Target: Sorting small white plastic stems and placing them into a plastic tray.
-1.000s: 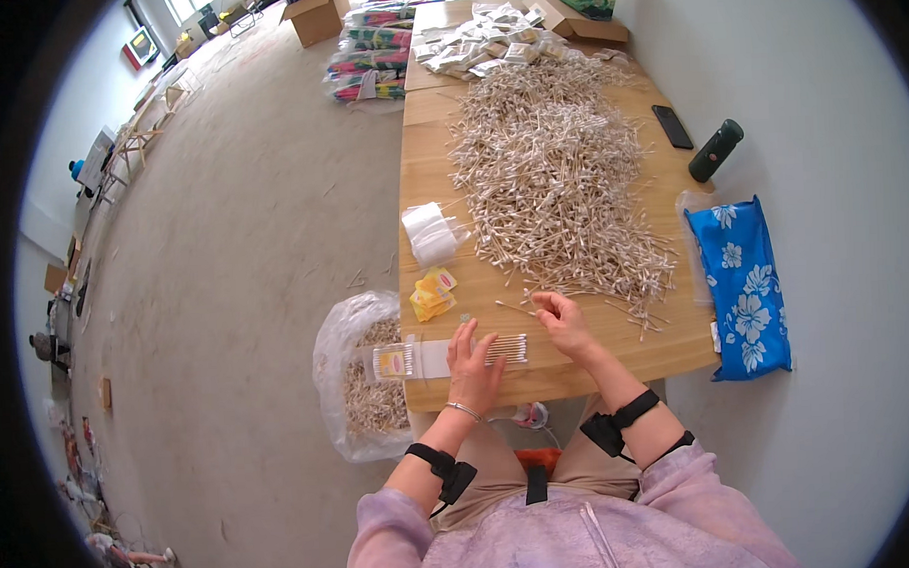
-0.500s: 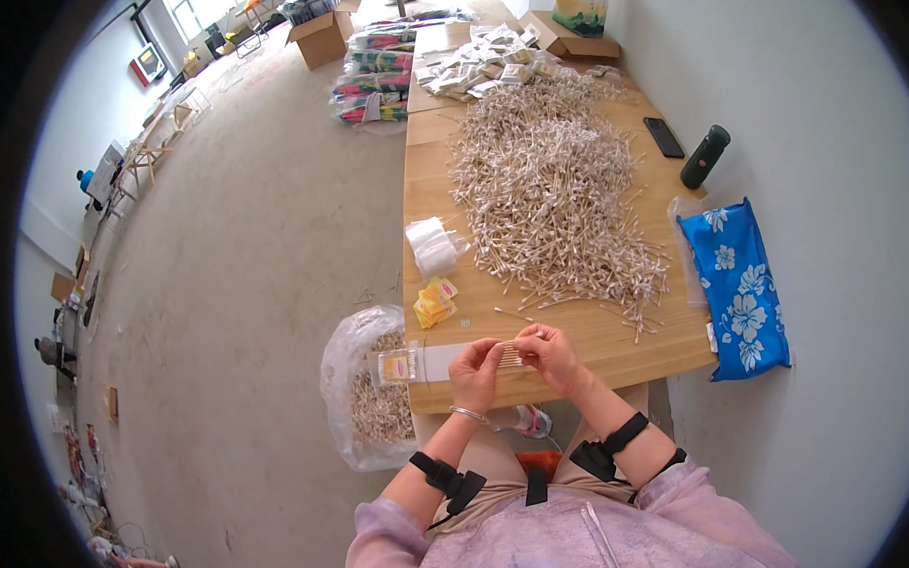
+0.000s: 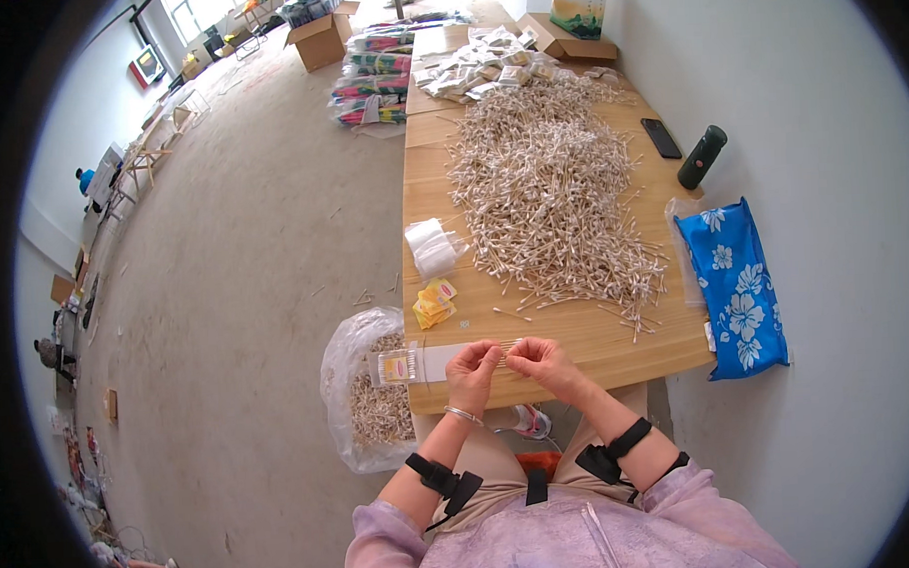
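Closely paired at the table's near edge, the left hand [image 3: 470, 376] and right hand [image 3: 545, 363] pinch a small row of cotton swabs [image 3: 504, 358] between thumbs and fingertips, both grips drawn tight; the fingers hide much of the row. Counting from the hands, with 12 o'clock straight ahead, a pale flat strip [image 3: 438, 364] lies at 9 o'clock, then a clear swab packet [image 3: 395, 366] with a yellow insert, overhanging the edge. Yellow cards [image 3: 434, 304] overlap at 10. Below the tabletop, between 8 and 9, sits a clear plastic sack [image 3: 340, 413] of loose swabs. White plastic bags [image 3: 432, 248] are stacked at 11; a large cotton-swab heap [image 3: 552, 195] spreads at 12. A blue floral pack [image 3: 740, 289] lies between 2 and 3. Farther off, a dark green bottle [image 3: 703, 158] is between 1 and 2, a black phone [image 3: 661, 139] near 1, and small white packets [image 3: 487, 63] crowd 12.
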### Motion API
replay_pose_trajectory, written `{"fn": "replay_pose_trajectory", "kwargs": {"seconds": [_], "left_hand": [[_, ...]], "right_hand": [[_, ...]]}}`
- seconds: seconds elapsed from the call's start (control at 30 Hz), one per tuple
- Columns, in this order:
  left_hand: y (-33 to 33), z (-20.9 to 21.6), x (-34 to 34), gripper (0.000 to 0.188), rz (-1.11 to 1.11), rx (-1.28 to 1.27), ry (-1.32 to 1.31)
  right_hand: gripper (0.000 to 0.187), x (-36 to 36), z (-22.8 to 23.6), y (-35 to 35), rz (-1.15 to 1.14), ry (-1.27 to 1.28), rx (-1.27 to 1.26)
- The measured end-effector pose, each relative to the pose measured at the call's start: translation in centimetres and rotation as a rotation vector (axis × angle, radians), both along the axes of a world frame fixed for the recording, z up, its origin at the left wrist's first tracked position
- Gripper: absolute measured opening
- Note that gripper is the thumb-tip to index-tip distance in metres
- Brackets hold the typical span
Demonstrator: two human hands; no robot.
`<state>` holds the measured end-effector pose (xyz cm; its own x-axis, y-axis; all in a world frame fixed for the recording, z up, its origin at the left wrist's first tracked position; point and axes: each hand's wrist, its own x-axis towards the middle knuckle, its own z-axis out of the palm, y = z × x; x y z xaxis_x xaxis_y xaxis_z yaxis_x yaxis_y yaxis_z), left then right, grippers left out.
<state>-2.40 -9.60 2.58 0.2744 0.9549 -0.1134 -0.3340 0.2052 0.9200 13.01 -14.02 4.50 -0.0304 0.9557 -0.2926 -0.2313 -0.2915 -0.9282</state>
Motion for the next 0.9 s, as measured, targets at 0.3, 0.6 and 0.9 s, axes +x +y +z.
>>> {"fn": "replay_pose_trajectory", "kwargs": {"seconds": [0.3, 0.6, 0.9], "left_hand": [[-0.5, -1.6, -1.0, 0.012, -0.107, -0.093, 0.039], [-1.0, -3.1, -1.0, 0.012, -0.075, -0.135, 0.093], [-0.5, -3.1, -0.8, 0.012, -0.1, -0.154, 0.127]], "right_hand": [[0.015, 0.0, -1.0, -0.9, 0.116, 0.061, -0.084], [0.014, -0.5, -2.4, -1.3, 0.083, -0.011, -0.13], [0.016, -0.9, -2.0, -0.2, 0.073, 0.027, -0.129]]}}
